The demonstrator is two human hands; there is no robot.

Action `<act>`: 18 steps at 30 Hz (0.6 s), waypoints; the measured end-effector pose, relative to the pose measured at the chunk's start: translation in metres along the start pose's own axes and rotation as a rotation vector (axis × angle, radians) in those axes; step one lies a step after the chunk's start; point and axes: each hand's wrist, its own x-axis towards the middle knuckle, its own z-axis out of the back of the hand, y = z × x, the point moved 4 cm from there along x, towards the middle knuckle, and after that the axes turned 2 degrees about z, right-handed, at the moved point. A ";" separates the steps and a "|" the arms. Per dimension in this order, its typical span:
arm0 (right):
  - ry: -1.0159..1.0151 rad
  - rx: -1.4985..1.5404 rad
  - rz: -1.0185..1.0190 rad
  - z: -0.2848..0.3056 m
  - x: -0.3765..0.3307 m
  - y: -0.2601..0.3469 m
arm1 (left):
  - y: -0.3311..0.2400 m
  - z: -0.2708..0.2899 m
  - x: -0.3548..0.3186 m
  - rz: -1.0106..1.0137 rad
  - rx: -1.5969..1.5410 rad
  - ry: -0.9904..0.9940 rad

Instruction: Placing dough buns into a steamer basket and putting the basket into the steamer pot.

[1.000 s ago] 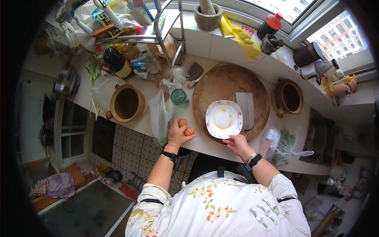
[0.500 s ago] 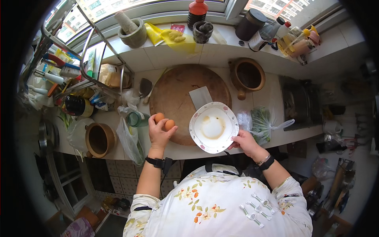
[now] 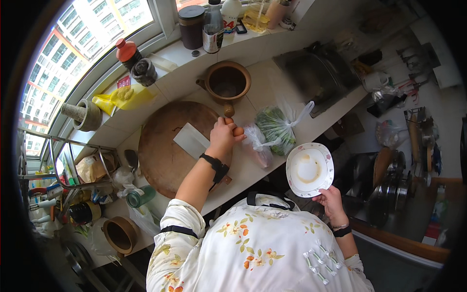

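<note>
- Nearest, at the right, the person's right hand [image 3: 332, 201] had its thumb and fingers clamped on the near rim of one white plate [image 3: 310, 170], held in the air off the edge of the counter [image 3: 241, 173].
- The plate, a rounded square with no marked long axis, turned its brown-stained hollow up toward the camera.
- Farther off and to the left, the left hand [image 3: 223, 137] was closed on two brown eggs [image 3: 238, 131]; the fingers covered too much to tell their long axes.
- Left of the eggs, one round wooden board [image 3: 158, 155] bore one metal blade [image 3: 189, 139], slanting from upper left to lower right.
- Right of the eggs lay two plastic bags [image 3: 275, 127], one filled with greens.
- Beyond them stood one brown clay pot [image 3: 227, 82], its stub handle pointing back toward the person.
</note>
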 end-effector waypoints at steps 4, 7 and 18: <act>-0.119 0.162 0.030 0.039 -0.017 -0.014 | -0.006 -0.033 0.021 0.204 -0.057 -0.101; -0.155 0.220 -0.009 0.063 -0.012 -0.021 | -0.011 -0.055 0.038 0.221 -0.058 -0.082; -0.026 0.189 -0.027 0.166 0.155 0.040 | -0.013 -0.101 0.080 0.519 0.268 -0.001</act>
